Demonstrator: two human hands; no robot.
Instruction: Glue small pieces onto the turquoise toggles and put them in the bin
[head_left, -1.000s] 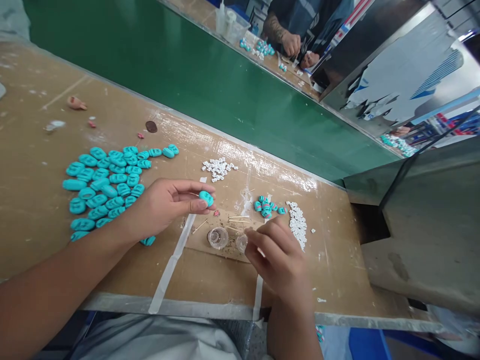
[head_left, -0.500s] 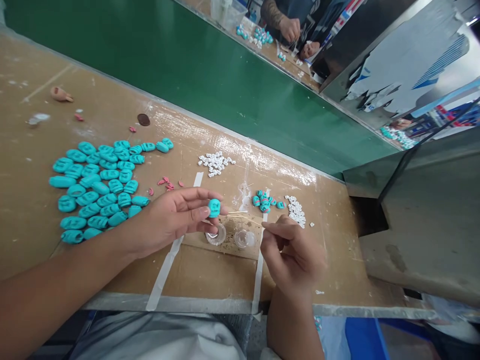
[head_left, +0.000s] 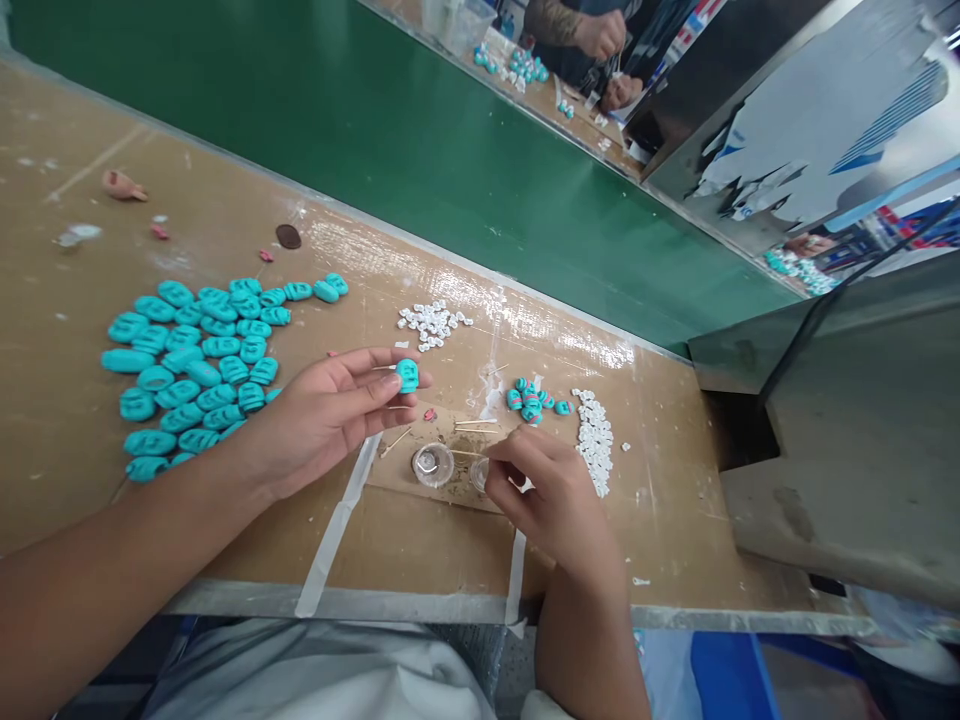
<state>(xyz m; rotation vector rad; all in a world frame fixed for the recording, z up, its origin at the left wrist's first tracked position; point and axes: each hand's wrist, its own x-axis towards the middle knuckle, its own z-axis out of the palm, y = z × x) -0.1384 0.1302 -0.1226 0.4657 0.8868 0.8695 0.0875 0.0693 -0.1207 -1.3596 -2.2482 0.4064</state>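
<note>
My left hand (head_left: 322, 415) pinches a small teal moulded piece (head_left: 407, 376) between thumb and fingers, raised above the table. Its face has carved, face-like features. In my right hand (head_left: 551, 490) is a thin wooden toothpick (head_left: 468, 454), gripped between thumb and forefinger and pointing left. The stick's tip is at the rim of a small clear cup (head_left: 433, 466); whether it touches cannot be made out. My right fingers partly cover a second clear cup (head_left: 478, 474). Both cups stand on a stained cardboard sheet (head_left: 394, 484), with more toothpicks (head_left: 476, 426) and a small pink piece (head_left: 430, 415).
Many teal pieces (head_left: 180, 360) lie at left. White bits form two piles, one at the back (head_left: 433, 324) and one at right (head_left: 595, 440). Teal-and-pink pieces (head_left: 529, 402) sit between them. A green panel (head_left: 337, 130) borders the table; a co-worker's hands (head_left: 602, 36) show beyond.
My left hand has moved slightly left and up with the teal piece. My right hand has shifted left and down, bringing the toothpick from near the teal piece to the cups.
</note>
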